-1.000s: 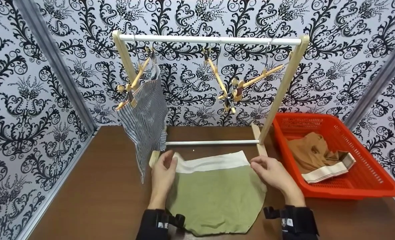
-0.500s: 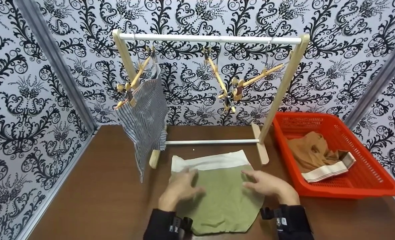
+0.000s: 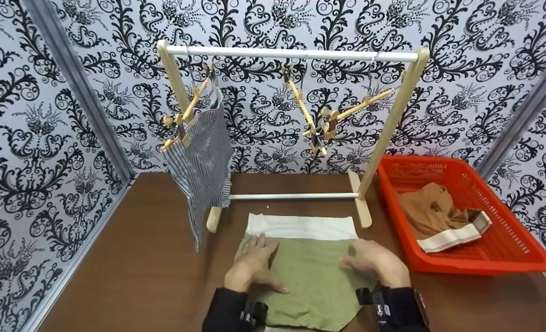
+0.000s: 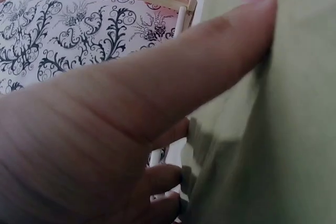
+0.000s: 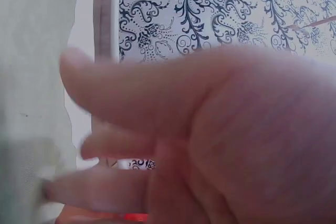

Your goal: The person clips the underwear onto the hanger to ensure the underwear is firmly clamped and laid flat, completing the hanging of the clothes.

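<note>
A green garment with a white band (image 3: 312,276) lies flat on the table, its band toward the rack. My left hand (image 3: 254,265) rests on its left side with fingers and thumb spread. In the left wrist view the thumb (image 4: 226,35) touches the green cloth. Over the garment's right edge is my right hand (image 3: 379,263), blurred, its fingers loosely bent. The right wrist view shows nothing between those fingers, close to the cloth (image 5: 31,77); whether they touch it I cannot tell.
Behind the garment stands a wooden rack (image 3: 291,53). A striped cloth (image 3: 204,157) hangs from its left hanger; two bare clip hangers (image 3: 303,106) hang farther right. At right, a red basket (image 3: 489,266) holds a brown garment (image 3: 427,207) with a cream band.
Both hands have come back from the white band onto the green part. The garment has straightened, its band now lying level. My left hand has settled flat on the cloth.
</note>
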`<action>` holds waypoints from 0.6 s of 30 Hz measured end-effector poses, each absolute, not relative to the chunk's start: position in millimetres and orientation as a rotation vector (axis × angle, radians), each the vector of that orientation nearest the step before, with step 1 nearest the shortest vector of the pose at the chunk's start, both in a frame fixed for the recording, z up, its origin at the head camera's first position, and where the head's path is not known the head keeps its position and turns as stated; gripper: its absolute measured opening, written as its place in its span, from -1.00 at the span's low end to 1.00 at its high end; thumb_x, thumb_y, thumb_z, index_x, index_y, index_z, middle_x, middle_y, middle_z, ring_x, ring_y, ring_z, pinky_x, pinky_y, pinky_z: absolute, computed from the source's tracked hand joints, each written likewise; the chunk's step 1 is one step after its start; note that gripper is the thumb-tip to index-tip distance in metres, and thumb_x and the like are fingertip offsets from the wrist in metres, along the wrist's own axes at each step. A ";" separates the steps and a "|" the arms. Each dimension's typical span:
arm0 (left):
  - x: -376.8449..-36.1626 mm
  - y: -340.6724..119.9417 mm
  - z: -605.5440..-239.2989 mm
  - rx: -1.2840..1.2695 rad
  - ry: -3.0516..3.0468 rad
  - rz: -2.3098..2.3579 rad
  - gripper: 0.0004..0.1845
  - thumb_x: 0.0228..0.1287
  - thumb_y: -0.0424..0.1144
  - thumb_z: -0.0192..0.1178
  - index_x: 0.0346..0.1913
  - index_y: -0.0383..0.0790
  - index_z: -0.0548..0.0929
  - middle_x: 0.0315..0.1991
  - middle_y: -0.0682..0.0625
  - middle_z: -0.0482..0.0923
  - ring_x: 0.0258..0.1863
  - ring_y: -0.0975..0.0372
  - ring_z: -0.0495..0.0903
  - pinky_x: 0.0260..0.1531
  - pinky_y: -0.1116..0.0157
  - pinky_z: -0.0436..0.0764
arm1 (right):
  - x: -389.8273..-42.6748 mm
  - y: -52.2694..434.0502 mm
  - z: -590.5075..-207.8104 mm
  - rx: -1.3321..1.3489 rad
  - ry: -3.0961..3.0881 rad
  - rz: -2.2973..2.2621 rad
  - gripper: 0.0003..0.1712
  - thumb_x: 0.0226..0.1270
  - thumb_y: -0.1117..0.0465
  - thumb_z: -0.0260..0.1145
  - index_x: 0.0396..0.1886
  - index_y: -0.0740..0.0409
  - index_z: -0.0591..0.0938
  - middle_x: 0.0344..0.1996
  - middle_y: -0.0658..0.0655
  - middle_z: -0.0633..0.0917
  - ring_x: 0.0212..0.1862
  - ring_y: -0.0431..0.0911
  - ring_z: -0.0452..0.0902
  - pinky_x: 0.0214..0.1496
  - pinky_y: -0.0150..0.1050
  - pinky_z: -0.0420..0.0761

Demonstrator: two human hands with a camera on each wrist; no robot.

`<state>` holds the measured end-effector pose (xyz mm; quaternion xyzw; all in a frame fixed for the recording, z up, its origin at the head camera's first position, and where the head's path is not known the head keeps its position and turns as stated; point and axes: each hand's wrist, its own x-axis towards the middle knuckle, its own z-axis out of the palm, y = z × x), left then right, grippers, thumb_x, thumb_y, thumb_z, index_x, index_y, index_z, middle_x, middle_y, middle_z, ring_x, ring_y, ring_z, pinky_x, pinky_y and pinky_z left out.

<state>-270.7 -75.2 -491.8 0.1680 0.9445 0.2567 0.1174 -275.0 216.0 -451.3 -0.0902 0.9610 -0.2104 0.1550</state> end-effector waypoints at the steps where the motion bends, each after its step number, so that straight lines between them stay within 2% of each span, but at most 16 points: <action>1: -270.2 -74.1 -489.8 0.481 2.763 0.757 0.24 -0.32 0.12 0.71 0.49 -0.30 0.35 0.52 -0.49 0.00 0.53 -0.31 -0.09 0.44 -0.21 0.07 | -277.2 216.8 -453.3 -0.293 2.775 -0.630 -0.56 0.26 0.09 0.42 0.05 0.24 0.64 -0.03 0.36 0.66 0.05 0.23 0.56 0.10 0.10 0.53; 2: -270.1 -72.7 -488.8 0.476 2.771 0.765 0.23 -0.32 0.13 0.71 0.47 -0.30 0.37 0.51 -0.50 0.03 0.53 -0.30 -0.06 0.44 -0.20 0.07 | -279.5 217.5 -456.1 -0.330 2.792 -0.662 -0.44 0.26 0.11 0.42 0.20 0.30 0.59 0.14 0.43 0.59 0.21 0.30 0.47 0.25 0.16 0.45; 4: -271.8 -69.9 -489.3 0.475 2.812 0.783 0.22 -0.31 0.17 0.69 0.46 -0.31 0.38 0.49 -0.49 0.08 0.52 -0.29 0.00 0.44 -0.19 0.09 | -283.9 217.9 -463.4 -0.404 2.802 -0.725 -0.24 0.28 0.12 0.42 0.41 0.34 0.44 0.41 0.49 0.34 0.45 0.40 0.17 0.44 0.25 0.21; 5: -273.1 -68.9 -490.4 0.480 2.839 0.795 0.22 -0.30 0.19 0.68 0.46 -0.31 0.39 0.49 -0.50 0.10 0.52 -0.28 0.01 0.45 -0.19 0.08 | -285.8 217.8 -467.1 -0.431 2.793 -0.756 -0.18 0.29 0.10 0.43 0.47 0.32 0.37 0.49 0.46 0.20 0.51 0.41 -0.01 0.48 0.27 0.07; 7: -277.8 -69.4 -499.8 0.500 2.904 0.831 0.23 -0.27 0.29 0.62 0.46 -0.33 0.38 0.46 -0.53 0.12 0.50 -0.31 0.03 0.46 -0.18 0.04 | -289.4 216.4 -474.7 -0.478 2.754 -0.783 -0.12 0.28 0.07 0.46 0.50 0.30 0.34 0.51 0.46 0.12 0.52 0.42 -0.13 0.51 0.28 -0.05; 12: -283.8 -75.1 -511.8 0.474 2.950 0.764 0.34 -0.25 0.40 0.55 0.49 -0.42 0.28 0.48 -0.54 0.06 0.51 -0.33 -0.03 0.48 -0.16 -0.05 | -291.9 212.9 -483.1 -0.434 2.670 -0.751 0.06 0.14 -0.02 0.58 0.54 0.24 0.29 0.52 0.55 0.02 0.52 0.46 -0.22 0.49 0.34 -0.08; 13: -283.5 -75.6 -508.6 0.452 2.929 0.742 0.35 -0.26 0.38 0.56 0.50 -0.43 0.25 0.50 -0.52 0.02 0.52 -0.31 -0.06 0.49 -0.15 -0.06 | -291.9 212.3 -483.5 -0.423 2.664 -0.746 0.08 0.12 -0.04 0.59 0.54 0.23 0.29 0.51 0.56 0.01 0.52 0.47 -0.22 0.48 0.35 -0.07; 18: -288.4 -77.1 -513.7 0.416 2.904 0.716 0.40 -0.25 0.45 0.51 0.54 -0.38 0.20 0.54 -0.48 -0.08 0.56 -0.25 -0.13 0.50 -0.13 -0.11 | -291.3 210.8 -484.5 -0.408 2.657 -0.746 0.10 0.09 -0.07 0.60 0.54 0.21 0.29 0.50 0.59 -0.03 0.52 0.49 -0.25 0.47 0.38 -0.08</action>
